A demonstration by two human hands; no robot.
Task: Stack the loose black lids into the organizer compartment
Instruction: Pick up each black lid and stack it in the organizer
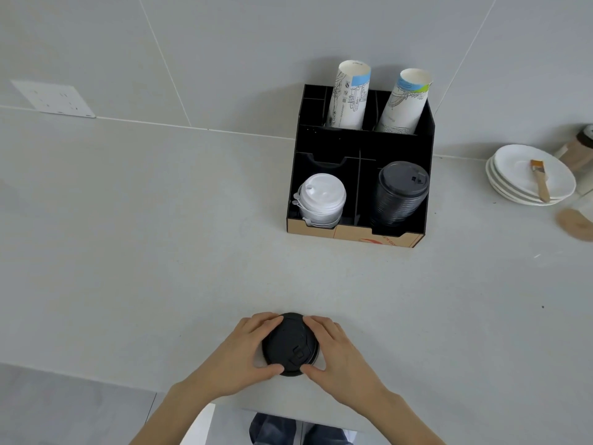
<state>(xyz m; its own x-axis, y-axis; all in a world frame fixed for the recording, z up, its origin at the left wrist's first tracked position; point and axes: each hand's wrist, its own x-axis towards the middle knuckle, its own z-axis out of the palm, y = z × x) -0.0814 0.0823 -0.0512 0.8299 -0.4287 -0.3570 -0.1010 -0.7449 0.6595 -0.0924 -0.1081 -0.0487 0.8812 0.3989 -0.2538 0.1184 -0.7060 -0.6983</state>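
A small pile of loose black lids (pixel 291 345) rests on the grey counter near its front edge. My left hand (pixel 244 351) cups the pile from the left and my right hand (pixel 337 351) from the right, fingers and thumbs wrapped round the rim. The black organizer (pixel 362 139) stands farther back, right of centre. Its front right compartment holds a tall stack of black lids (pixel 401 194). Its front left compartment holds a stack of white lids (pixel 322 200).
Two stacks of printed paper cups (pixel 349 94) lean in the organizer's rear compartments. White plates (pixel 529 178) with a small brush (pixel 540 179) sit at the right. A wall socket (pixel 54 97) is at the back left. The counter edge runs just below my hands.
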